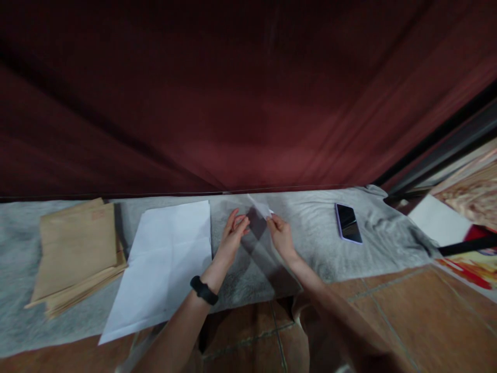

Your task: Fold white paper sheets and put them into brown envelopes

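Observation:
Between the thumb and fingers of my right hand (281, 235) is a small piece of white paper (261, 207), seen nearly edge-on and apparently folded. My left hand (232, 235) hovers just left of it with loosely bent fingers apart, and I see nothing in them. A black band (204, 290) circles my left wrist. Beside my left forearm lies a stack of large white paper sheets (166, 254) with faint crease lines. Farther left rests a pile of brown paper envelopes (79, 248).
Everything lies on a grey cloth (310, 264) over a long low surface. A phone (348, 224) with a purple case is at the right. Dark red fabric (240, 114) rises behind. Brown floor tiles (407, 305) show in front, and a printed picture (471, 267) stands far right.

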{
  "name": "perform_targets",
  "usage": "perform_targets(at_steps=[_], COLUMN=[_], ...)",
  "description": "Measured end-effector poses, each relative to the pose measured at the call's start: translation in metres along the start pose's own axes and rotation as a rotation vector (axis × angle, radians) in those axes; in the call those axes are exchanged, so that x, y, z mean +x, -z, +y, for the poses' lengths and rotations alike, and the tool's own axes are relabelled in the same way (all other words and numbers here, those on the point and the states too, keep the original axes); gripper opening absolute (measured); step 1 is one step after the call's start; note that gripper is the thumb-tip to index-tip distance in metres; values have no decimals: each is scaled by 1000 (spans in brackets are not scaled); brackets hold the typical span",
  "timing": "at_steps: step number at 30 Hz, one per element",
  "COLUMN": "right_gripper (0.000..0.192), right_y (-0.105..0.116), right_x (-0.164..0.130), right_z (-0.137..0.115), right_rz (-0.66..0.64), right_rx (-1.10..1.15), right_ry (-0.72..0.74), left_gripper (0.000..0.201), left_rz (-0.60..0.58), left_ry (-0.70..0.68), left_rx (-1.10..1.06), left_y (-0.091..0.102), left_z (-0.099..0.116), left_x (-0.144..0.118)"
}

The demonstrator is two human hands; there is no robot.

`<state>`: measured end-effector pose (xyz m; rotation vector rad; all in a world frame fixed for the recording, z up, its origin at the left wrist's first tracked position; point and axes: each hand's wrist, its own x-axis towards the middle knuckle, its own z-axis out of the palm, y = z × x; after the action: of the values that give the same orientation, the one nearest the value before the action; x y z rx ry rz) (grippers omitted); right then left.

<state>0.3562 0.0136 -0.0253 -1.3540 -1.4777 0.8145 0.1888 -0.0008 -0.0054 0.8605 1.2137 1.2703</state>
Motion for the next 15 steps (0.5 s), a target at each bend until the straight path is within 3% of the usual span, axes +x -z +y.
perform_targets(at_steps=[5,10,15], right_gripper=[27,16,22], right_y=[6,0,25], right_x=[3,-11,-6], right_z=[7,13,14], right_rz=[18,-11,137], right_rx=[588,801,840], right_ry=[-225,-469,-523], left_gripper=[77,86,85], left_rz=[37,45,-63], left_ry=[124,141,46], left_rx=[-44,-10,372], left_y=[-2,-4,15], left_z=[-3,-7,-1], left_x=[-4,-6,4])
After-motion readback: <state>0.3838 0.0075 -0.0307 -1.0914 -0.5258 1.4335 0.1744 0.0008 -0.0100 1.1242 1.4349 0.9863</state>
